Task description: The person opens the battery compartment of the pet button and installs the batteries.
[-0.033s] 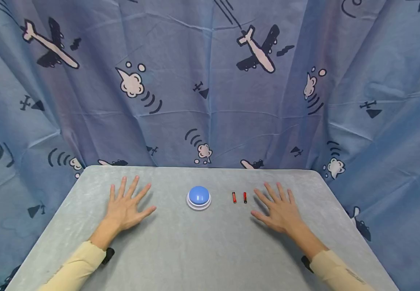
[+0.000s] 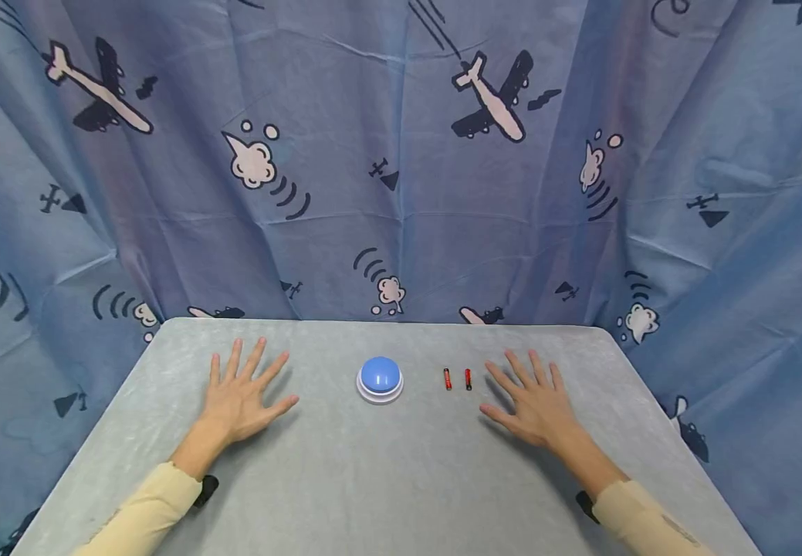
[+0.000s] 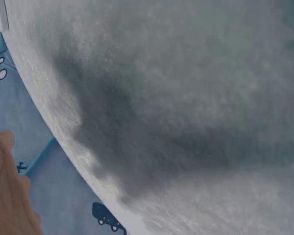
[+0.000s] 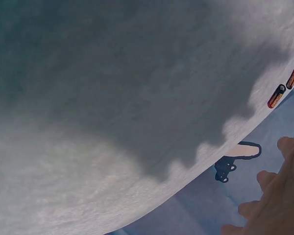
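My left hand (image 2: 237, 401) is held palm down over the left side of the table, its fingers straight and spread, holding nothing. On the right, my right hand (image 2: 536, 405) has the same spread shape, also with nothing in it. Just left of its fingertips lie two small red-and-black batteries, a left battery (image 2: 447, 379) and a right battery (image 2: 468, 379), side by side and apart. Between the hands sits a round blue push button (image 2: 380, 376) on a white base. The right wrist view shows both batteries near its right edge, one of them black-and-red (image 4: 276, 96).
The light grey table (image 2: 373, 479) has rounded far corners. Behind it and along both sides hangs a blue curtain (image 2: 345, 177) printed with airplanes and clouds. Dark shadows of the hands fall on the tabletop.
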{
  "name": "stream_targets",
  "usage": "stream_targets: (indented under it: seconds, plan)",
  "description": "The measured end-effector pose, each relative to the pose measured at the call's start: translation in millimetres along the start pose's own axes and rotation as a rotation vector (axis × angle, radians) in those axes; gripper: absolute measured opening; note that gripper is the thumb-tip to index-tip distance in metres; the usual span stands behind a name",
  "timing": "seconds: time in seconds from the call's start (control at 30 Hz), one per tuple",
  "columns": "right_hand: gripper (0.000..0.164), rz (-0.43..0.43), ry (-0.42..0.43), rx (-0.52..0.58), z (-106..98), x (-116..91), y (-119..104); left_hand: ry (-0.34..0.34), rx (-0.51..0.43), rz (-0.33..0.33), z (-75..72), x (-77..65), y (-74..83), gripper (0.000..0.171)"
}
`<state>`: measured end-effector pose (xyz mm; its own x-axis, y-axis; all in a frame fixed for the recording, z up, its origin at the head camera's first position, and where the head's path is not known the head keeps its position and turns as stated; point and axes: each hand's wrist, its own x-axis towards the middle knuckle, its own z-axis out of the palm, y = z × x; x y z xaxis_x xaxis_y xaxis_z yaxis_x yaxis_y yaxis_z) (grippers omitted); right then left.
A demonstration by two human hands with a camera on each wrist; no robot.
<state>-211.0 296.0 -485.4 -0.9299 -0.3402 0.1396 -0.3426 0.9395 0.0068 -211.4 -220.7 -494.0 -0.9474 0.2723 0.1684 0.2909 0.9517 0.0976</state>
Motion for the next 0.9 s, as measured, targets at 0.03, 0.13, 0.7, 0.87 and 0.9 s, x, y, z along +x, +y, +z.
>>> stream_targets:
  seconds: [0.03, 0.13, 0.7, 0.87, 0.9]
  plan:
    - [0.084, 0.0, 0.005, 0.009, 0.2, -0.5, 0.4, -0.001, -0.006, 0.001, -0.1, -0.2, 0.3, 0.084]
    - [0.083, 0.001, 0.007, 0.026, 0.6, -1.7, 2.2, -0.002, -0.024, -0.002, 0.0, -1.0, 0.3, 0.084]
    - [0.068, 0.022, -0.038, 0.742, -9.6, -11.8, 20.7, -0.005, -0.714, 0.085, -4.1, 7.8, 2.1, 0.056]
    - [0.06, 0.036, 0.002, 0.953, -1.0, -5.3, 18.9, -0.022, -0.981, 0.049, -3.2, 14.7, 6.9, 0.057]
    - [0.06, 0.027, 0.012, 0.98, 1.3, -3.3, 17.3, -0.022, -1.012, 0.054, -2.5, 16.8, 8.6, 0.058]
